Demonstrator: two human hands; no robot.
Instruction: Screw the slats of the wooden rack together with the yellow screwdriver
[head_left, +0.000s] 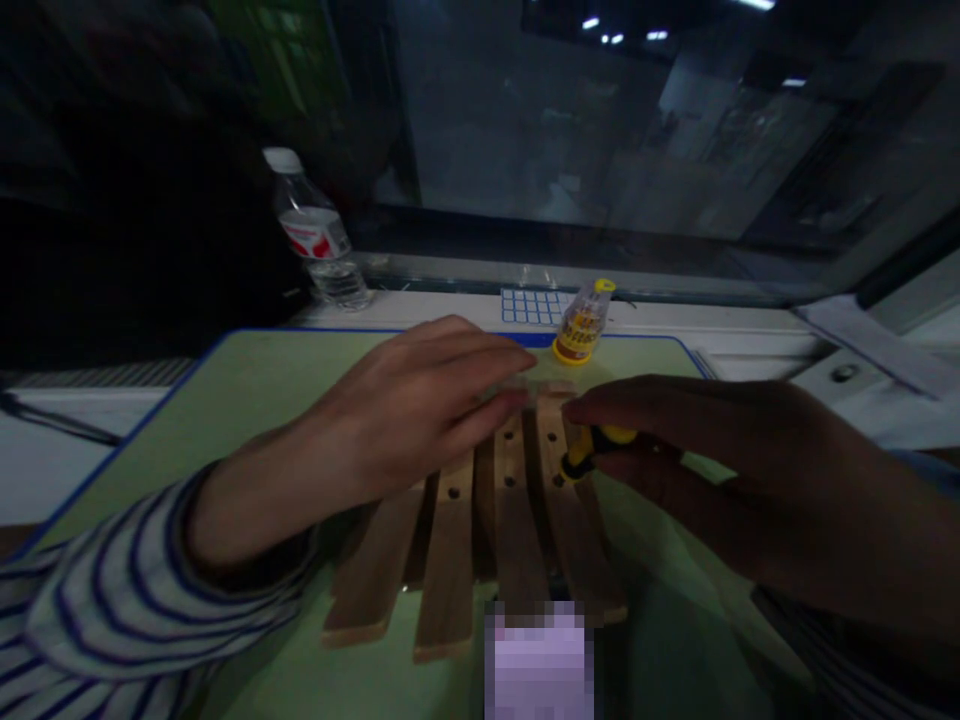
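Several flat wooden slats [444, 570] with dark holes fan out side by side, in front of me, over a wooden piece partly hidden beneath them. My left hand [420, 390] reaches across their far ends, fingers stretched and thumb apart; whether its fingertips touch the wood, I cannot tell. From the right, my right hand [720, 470] pinches a short yellow-and-black screwdriver [579, 452] between thumb and fingers. The screwdriver's front end points down-left at a hole in the rightmost slat [581, 560]. My fingers cover part of its handle.
A pale green table [262, 385] with a blue edge lies under the work. Behind the slats stands a small clear bottle with yellow cap and base [581, 325]. On the sill are a water bottle [319, 240] and a blue-gridded sheet [531, 305], with dark window glass behind.
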